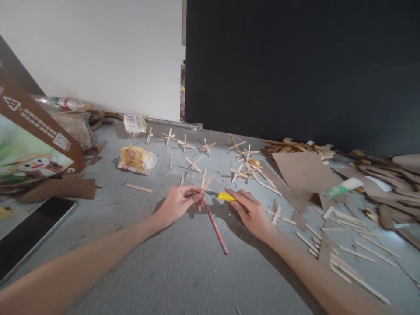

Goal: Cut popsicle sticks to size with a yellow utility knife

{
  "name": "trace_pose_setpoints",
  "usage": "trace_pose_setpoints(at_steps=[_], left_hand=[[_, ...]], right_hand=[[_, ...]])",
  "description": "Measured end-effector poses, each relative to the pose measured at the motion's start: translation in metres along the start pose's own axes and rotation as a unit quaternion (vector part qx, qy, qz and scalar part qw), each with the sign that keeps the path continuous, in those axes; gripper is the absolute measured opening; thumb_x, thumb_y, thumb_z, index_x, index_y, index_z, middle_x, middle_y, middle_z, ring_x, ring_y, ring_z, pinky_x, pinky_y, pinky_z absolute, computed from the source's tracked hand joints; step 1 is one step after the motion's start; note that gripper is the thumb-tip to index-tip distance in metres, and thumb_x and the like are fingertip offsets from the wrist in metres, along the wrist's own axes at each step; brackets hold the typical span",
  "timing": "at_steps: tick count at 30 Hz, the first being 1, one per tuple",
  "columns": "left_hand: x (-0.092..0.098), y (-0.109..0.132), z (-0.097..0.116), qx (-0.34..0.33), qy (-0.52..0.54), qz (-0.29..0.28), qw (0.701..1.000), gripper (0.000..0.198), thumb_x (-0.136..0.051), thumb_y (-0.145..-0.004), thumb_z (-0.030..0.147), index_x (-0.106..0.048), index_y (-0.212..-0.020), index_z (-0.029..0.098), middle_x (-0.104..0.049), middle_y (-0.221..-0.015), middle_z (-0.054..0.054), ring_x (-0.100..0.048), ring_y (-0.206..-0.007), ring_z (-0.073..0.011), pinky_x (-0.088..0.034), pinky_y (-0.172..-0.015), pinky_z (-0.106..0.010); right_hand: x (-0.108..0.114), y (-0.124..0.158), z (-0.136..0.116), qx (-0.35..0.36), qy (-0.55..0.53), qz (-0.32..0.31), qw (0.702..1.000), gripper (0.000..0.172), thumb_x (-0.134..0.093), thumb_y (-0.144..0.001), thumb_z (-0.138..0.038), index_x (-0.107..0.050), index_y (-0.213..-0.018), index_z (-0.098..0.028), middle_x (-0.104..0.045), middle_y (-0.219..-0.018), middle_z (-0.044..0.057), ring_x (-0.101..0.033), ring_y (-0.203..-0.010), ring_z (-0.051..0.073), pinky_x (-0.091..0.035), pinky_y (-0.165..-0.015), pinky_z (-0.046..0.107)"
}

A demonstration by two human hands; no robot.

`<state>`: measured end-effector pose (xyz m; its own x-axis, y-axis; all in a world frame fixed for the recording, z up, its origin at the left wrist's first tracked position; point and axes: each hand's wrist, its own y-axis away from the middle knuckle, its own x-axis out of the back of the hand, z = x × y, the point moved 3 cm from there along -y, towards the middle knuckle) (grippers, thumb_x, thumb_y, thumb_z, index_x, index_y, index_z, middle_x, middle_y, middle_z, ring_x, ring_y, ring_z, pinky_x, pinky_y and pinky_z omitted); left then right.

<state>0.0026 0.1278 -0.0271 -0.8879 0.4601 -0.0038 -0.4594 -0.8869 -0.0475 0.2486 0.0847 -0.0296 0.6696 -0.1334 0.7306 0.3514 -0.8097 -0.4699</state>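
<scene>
A red patterned pencil (215,227) is pinched near its far end by my left hand (182,201), its other end pointing down toward me. My right hand (249,210) is closed around the yellow handle of a utility knife (226,197). The grey blade reaches left to the pencil tip at my left fingertips; whether it touches is too small to tell. Just beyond my left fingers lie wooden craft sticks (204,177). Farther back, several sticks are joined in crosses, such as this stick cross (193,164).
A phone (36,232) and a printed brown paper bag (39,144) are at left. A yellow snack packet (136,160) sits back left. Loose craft sticks (354,253), a cardboard sheet (302,173) and a green-and-white tube (343,188) lie at right. A black panel (295,70) stands behind.
</scene>
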Motion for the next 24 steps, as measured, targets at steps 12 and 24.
trace_pose_setpoints(at_steps=[12,24], left_hand=[[-0.004,0.004,0.014,-0.022,-0.087,-0.028,0.996,0.037,-0.065,-0.095,0.048,-0.077,-0.078,0.018,-0.073,-0.067,-0.004,-0.069,-0.063,-0.0159,-0.052,-0.063,-0.024],[-0.005,0.004,0.006,-0.018,-0.078,-0.04,0.996,0.041,-0.067,-0.093,0.054,-0.078,-0.081,0.017,-0.073,-0.07,-0.005,-0.067,-0.06,-0.0147,-0.052,-0.058,-0.023]], right_hand=[[-0.002,0.0,0.001,0.014,0.007,0.001,1.0,0.04,-0.044,-0.11,-0.031,-0.059,-0.147,-0.027,-0.071,-0.102,0.008,-0.064,-0.091,0.023,-0.051,-0.084,0.037],[0.003,-0.002,-0.004,0.019,0.008,-0.01,1.0,0.04,-0.043,-0.11,-0.033,-0.062,-0.145,-0.03,-0.07,-0.103,0.009,-0.066,-0.092,0.024,-0.054,-0.084,0.038]])
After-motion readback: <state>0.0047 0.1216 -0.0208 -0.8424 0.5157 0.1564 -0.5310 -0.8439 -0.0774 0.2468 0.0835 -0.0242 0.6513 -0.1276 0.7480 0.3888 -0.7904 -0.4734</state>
